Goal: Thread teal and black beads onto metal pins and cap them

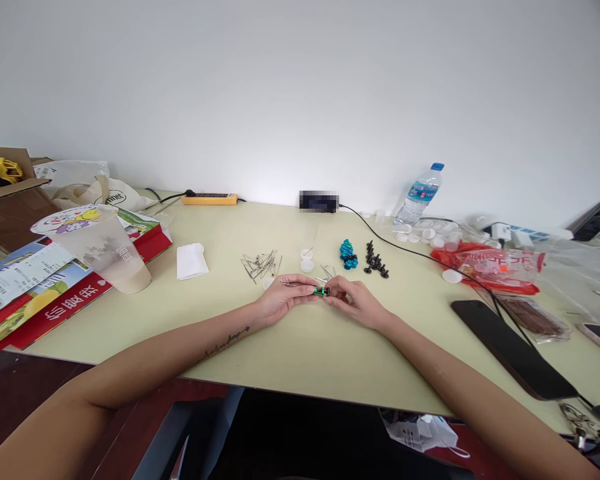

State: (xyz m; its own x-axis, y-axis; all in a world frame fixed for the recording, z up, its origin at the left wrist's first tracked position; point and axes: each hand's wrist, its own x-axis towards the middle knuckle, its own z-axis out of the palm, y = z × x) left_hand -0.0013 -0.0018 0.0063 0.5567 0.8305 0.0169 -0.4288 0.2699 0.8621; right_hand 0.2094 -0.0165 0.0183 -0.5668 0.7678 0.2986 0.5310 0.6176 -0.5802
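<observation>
Near the middle of the table, my left hand (287,298) pinches a small green metallic part (320,291), with a thin metal pin also lying along its fingers. The fingers of my right hand (355,300) close on the black end of that same part from the other side. Behind my left hand lies a pile of thin metal pins (261,265). Bent metal pieces (327,271) rest just beyond the fingertips. Farther right are a cluster of blue parts (349,255) and a group of black screw-like pieces (375,261). Small white round containers (307,261) stand behind the hands.
A plastic cup (107,247) stands on red boxes at left, near a folded white paper (191,261). At right are a water bottle (420,193), a red plastic packet (500,265), a black phone-like slab (510,347) and a black cable (405,247). An orange power strip (213,199) lies along the wall.
</observation>
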